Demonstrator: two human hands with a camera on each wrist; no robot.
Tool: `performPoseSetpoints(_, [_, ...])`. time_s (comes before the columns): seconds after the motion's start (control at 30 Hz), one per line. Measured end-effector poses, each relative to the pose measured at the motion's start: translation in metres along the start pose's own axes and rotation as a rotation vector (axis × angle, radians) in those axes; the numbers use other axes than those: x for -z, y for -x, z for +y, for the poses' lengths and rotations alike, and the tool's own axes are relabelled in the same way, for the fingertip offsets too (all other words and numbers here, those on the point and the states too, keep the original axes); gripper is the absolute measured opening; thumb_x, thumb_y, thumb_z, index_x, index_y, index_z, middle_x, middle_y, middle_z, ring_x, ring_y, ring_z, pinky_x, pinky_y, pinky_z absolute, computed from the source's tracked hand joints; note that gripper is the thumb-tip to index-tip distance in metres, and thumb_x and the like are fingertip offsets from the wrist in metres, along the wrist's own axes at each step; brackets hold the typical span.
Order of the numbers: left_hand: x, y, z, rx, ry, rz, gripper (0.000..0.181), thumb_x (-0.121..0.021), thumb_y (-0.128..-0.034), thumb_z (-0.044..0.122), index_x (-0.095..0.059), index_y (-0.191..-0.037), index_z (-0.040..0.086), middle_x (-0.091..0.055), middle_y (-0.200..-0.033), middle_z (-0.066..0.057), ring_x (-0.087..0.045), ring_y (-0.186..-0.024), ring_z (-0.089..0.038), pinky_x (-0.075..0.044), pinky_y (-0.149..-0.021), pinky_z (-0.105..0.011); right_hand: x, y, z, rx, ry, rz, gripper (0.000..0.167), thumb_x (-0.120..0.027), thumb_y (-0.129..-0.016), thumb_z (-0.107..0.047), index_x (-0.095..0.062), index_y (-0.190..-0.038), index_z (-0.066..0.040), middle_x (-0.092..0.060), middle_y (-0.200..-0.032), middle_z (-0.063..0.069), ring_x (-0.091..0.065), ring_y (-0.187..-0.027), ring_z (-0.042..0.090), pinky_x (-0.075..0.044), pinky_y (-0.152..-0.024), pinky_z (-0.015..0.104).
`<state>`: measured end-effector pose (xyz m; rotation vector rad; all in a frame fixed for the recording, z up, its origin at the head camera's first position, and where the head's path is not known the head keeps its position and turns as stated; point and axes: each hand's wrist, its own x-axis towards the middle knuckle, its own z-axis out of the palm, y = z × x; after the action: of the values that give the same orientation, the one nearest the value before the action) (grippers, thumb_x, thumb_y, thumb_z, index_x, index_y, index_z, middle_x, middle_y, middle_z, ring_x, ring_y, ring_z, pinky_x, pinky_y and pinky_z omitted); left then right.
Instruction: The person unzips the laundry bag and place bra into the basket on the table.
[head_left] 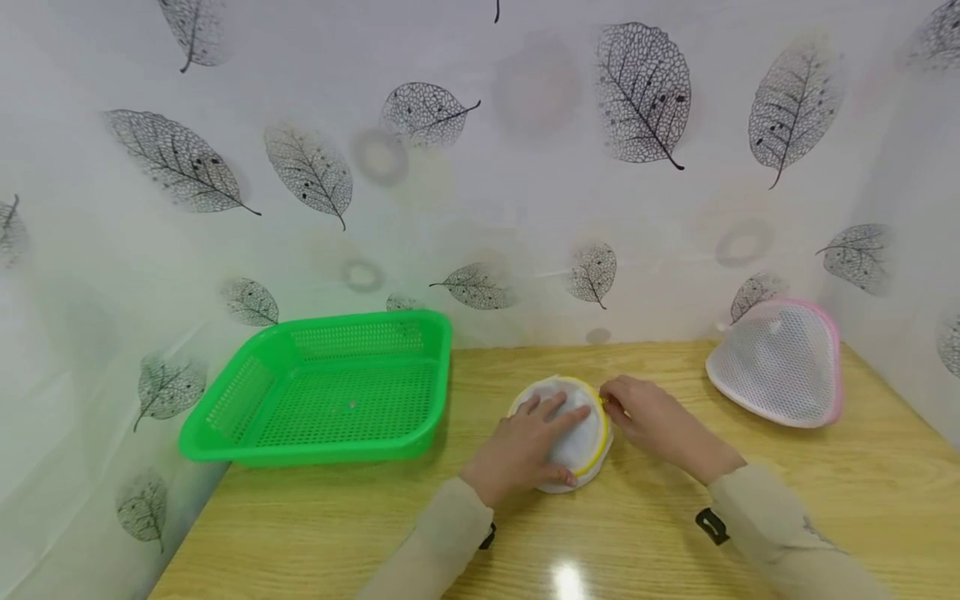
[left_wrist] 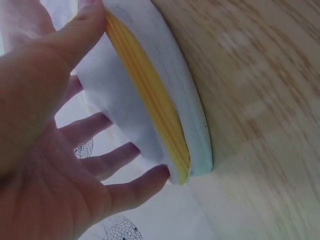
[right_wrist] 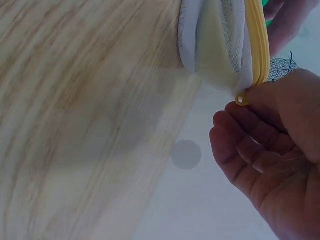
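Note:
A round white mesh bag (head_left: pixel 576 442) with a yellow zipper (left_wrist: pixel 145 92) around its edge lies on the table. The left hand (head_left: pixel 525 446) rests on top of it with fingers spread, thumb at the near edge; the left wrist view shows the fingertips touching the white fabric. At the bag's right side, the right hand (head_left: pixel 656 421) pinches the small yellow zipper pull (right_wrist: pixel 241 100) between thumb and fingers, its other fingers curled.
A green plastic basket (head_left: pixel 431 417) stands to the left on the wooden table (head_left: pixel 322 533). Another white mesh bag (head_left: pixel 776 367) with pink trim lies at the back right. A leaf-patterned curtain (head_left: pixel 525 192) hangs behind the table.

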<state>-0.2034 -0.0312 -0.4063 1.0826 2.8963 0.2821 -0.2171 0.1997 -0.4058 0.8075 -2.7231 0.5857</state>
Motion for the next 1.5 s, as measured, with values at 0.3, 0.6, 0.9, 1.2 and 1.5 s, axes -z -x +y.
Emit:
performPoseSetpoints(0.3, [-0.002,-0.002,-0.002,0.029,-0.012,-0.039,0.085,-0.069,-0.0847,0.06,-0.033,-0.159,0.04,-0.033,-0.167,-0.004,-0.038,-0.149,-0.039,-0.051,-0.097,-0.067,-0.003,0.001,0.003,-0.01,-0.051,-0.025,0.011,-0.063,-0.095,0.003,-0.062,-0.089,-0.006,-0.059,-0.075,-0.004,-0.049,-0.067,0.003,-0.045,-0.057,0.022])
performPoseSetpoints(0.6, [-0.004,-0.002,-0.002,0.043,-0.07,-0.062,0.072,-0.055,-0.0944,0.062,-0.031,-0.16,0.043,-0.034,-0.167,-0.002,-0.04,-0.147,-0.037,-0.051,-0.098,-0.065,-0.007,0.003,0.0,0.035,0.042,0.034,0.004,-0.064,-0.095,0.003,-0.068,-0.094,0.001,-0.064,-0.082,0.002,-0.058,-0.072,0.01,-0.053,-0.062,0.028])
performPoseSetpoints(0.9, [-0.005,-0.004,0.001,0.06,-0.109,-0.08,0.072,-0.054,-0.0947,0.064,-0.029,-0.159,0.044,-0.033,-0.167,-0.001,-0.039,-0.148,-0.037,-0.051,-0.099,-0.065,-0.008,0.01,0.001,0.076,0.113,0.074,0.006,-0.068,-0.092,0.003,-0.067,-0.095,-0.003,-0.063,-0.088,0.003,-0.062,-0.079,0.017,-0.056,-0.069,0.033])
performPoseSetpoints(1.2, [-0.005,-0.004,0.002,0.068,-0.091,-0.09,0.072,-0.056,-0.095,0.062,-0.03,-0.16,0.044,-0.033,-0.167,-0.002,-0.039,-0.149,-0.037,-0.051,-0.1,-0.065,-0.01,0.012,0.001,0.105,0.14,0.111,0.018,-0.071,-0.084,0.011,-0.066,-0.091,-0.006,-0.062,-0.085,0.002,-0.064,-0.08,0.019,-0.058,-0.07,0.034])
performPoseSetpoints(1.5, [-0.004,-0.002,0.003,0.076,-0.065,-0.091,0.072,-0.058,-0.0945,0.061,-0.031,-0.159,0.044,-0.034,-0.166,-0.002,-0.039,-0.148,-0.038,-0.05,-0.1,-0.066,-0.011,0.014,0.0,0.098,0.141,0.092,0.018,-0.071,-0.083,0.012,-0.068,-0.091,-0.004,-0.061,-0.083,0.002,-0.062,-0.078,0.018,-0.058,-0.069,0.032])
